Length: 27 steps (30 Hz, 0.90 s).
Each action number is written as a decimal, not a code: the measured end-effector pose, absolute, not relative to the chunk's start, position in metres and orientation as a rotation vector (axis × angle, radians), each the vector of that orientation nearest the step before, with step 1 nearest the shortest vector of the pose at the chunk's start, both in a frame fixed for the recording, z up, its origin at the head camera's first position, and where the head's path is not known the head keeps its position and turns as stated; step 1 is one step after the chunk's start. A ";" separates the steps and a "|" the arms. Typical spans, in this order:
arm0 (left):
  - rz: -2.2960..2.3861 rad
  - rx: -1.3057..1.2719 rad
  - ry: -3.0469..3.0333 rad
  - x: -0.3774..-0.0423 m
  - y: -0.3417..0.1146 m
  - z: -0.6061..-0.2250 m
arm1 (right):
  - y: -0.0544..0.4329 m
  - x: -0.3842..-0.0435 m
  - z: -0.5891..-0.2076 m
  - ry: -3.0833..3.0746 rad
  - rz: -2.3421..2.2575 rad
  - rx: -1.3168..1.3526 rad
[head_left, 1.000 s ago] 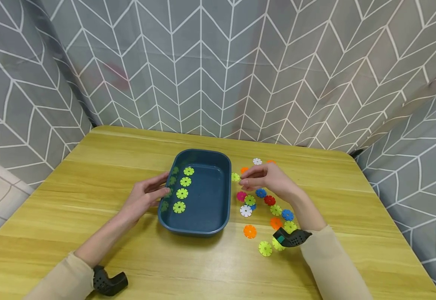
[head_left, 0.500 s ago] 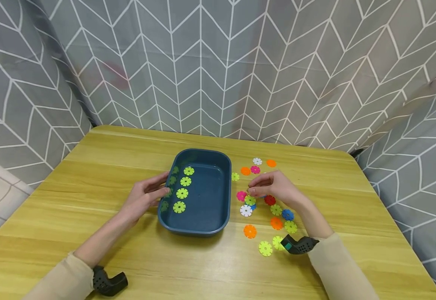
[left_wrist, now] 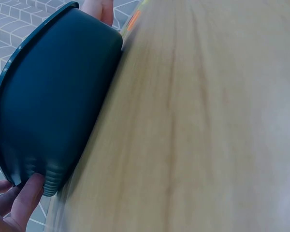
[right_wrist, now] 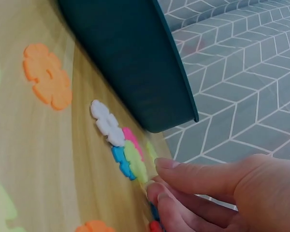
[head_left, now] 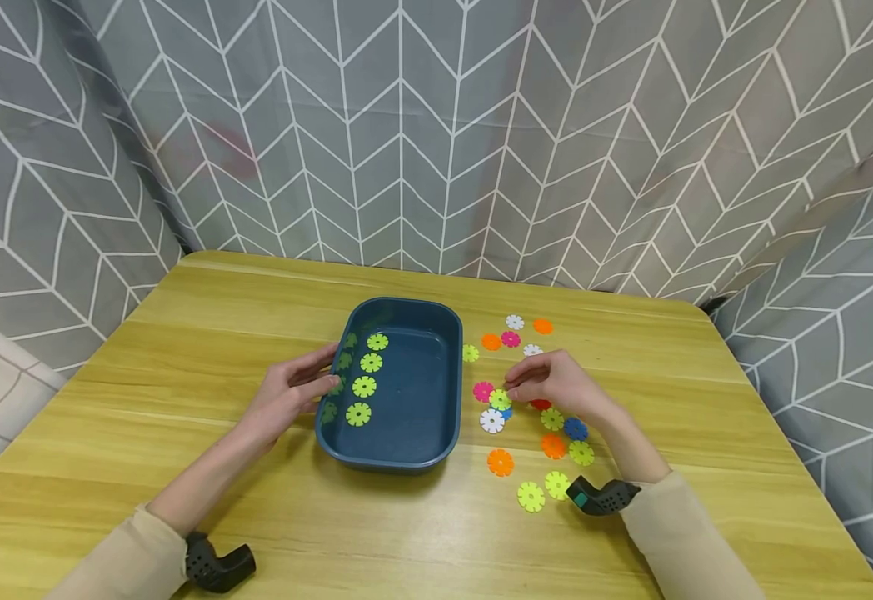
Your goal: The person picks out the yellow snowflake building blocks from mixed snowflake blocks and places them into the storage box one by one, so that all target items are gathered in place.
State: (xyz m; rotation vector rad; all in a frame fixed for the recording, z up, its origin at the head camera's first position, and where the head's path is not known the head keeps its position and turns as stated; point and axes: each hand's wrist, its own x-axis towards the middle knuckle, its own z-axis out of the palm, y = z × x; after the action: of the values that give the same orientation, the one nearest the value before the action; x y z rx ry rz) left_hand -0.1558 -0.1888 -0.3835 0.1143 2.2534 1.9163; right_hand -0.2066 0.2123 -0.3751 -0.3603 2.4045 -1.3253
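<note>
My left hand [head_left: 290, 389] holds the left side of a dark blue plastic tub [head_left: 423, 463]. In the left wrist view its fingers [left_wrist: 28, 198] lie at the tub's outer wall and rim. Inside the tub a column of lime-green notched discs [head_left: 364, 387] lies along the left, mirrored in the wall. My right hand [head_left: 556, 385] is right of the tub, its fingertips low over the loose discs. Its thumb and fingertips are beside a lime-green disc [right_wrist: 135, 161] that overlaps a blue disc [right_wrist: 123, 162]; a gap shows between thumb and fingers. Some discs are hidden beneath this hand.
Notched discs in white [head_left: 492, 421], pink [head_left: 483, 392], orange [head_left: 500, 462], blue [head_left: 575, 429] and lime green [head_left: 531, 497] are scattered on the wooden table [head_left: 204, 350] right of the tub. A patterned grey curtain [head_left: 421, 150] hangs behind the table.
My right hand has moved right and nearer, from beside the lone lime-green disc by the tub to the overlapped lime-green one. My left hand and the tub have stayed put.
</note>
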 end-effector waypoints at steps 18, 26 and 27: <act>1.902 0.111 2.269 -0.156 -0.189 -0.383 | 0.204 -0.206 -0.384 2.558 -1.176 -0.542; 1.893 0.105 2.271 -0.155 -0.189 -0.383 | 0.203 -0.204 -0.384 2.565 -1.160 -0.545; 1.893 0.105 2.271 -0.156 -0.189 -0.383 | 0.203 -0.204 -0.384 2.564 -1.161 -0.546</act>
State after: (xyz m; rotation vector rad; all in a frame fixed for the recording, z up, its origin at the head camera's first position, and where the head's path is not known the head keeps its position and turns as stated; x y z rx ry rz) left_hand -0.1555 -0.1892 -0.3829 0.1049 2.2708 1.8933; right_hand -0.2042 0.2032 -0.3842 -0.5458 2.5644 -1.1611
